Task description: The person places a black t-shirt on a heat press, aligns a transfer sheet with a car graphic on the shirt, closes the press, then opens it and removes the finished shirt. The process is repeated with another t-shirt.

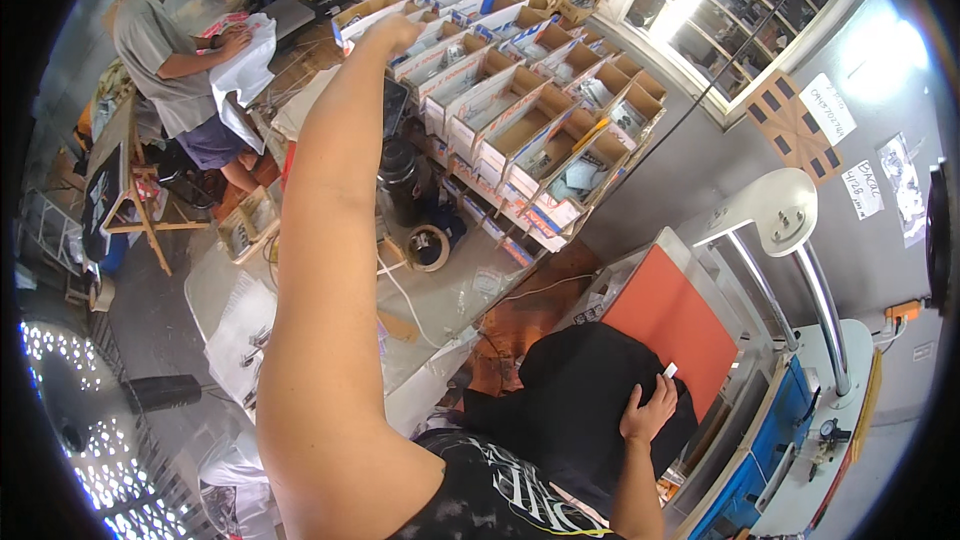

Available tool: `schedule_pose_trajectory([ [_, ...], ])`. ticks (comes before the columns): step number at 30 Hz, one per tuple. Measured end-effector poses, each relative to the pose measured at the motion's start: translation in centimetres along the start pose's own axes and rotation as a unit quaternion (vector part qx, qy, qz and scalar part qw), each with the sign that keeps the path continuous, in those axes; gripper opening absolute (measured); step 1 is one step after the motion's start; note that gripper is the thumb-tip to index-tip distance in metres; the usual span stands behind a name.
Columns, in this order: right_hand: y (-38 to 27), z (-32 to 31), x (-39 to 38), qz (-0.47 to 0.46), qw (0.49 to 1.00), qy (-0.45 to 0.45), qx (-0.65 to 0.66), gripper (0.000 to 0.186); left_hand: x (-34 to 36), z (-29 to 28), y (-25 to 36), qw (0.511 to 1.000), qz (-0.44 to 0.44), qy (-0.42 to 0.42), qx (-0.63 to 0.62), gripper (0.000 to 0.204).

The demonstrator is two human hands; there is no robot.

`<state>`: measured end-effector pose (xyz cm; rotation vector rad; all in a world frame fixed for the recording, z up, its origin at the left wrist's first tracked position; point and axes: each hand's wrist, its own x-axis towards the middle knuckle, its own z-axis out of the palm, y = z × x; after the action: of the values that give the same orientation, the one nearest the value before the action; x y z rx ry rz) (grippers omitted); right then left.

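Observation:
My left arm reaches far out to a rack of cardboard bins, and my left hand [398,34] is at the upper left bins. Its fingers are too small and partly hidden to make out a grip. My right hand [652,412] lies on a bunched black cloth [570,380], fingers spread. A small white tag [670,370] shows just beyond those fingertips. The cloth covers the near part of an orange-red flat pad [672,315] on a press machine.
The cardboard bins [520,125] hold small packets. At right rises the press's white arm [785,215] on metal posts. A fan [75,430] stands at lower left. Beyond it another person [175,60] handles white cloth [245,70]. A dark cylinder [400,168] stands beside my forearm.

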<state>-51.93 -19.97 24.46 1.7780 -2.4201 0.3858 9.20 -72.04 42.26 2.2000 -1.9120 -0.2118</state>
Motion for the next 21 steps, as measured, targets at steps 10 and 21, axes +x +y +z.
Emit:
schedule_pose_trajectory([
  [10,-0.1,-0.1,0.0,0.008,1.0,0.002,0.012,0.053,-0.2,2.0,3.2,0.993,-0.02,-0.108,-0.044,0.082],
  [21,-0.4,-0.3,0.0,0.016,1.0,0.006,0.016,0.052,-0.2,2.2,-1.6,0.976,0.042,-0.015,-0.212,0.014],
])
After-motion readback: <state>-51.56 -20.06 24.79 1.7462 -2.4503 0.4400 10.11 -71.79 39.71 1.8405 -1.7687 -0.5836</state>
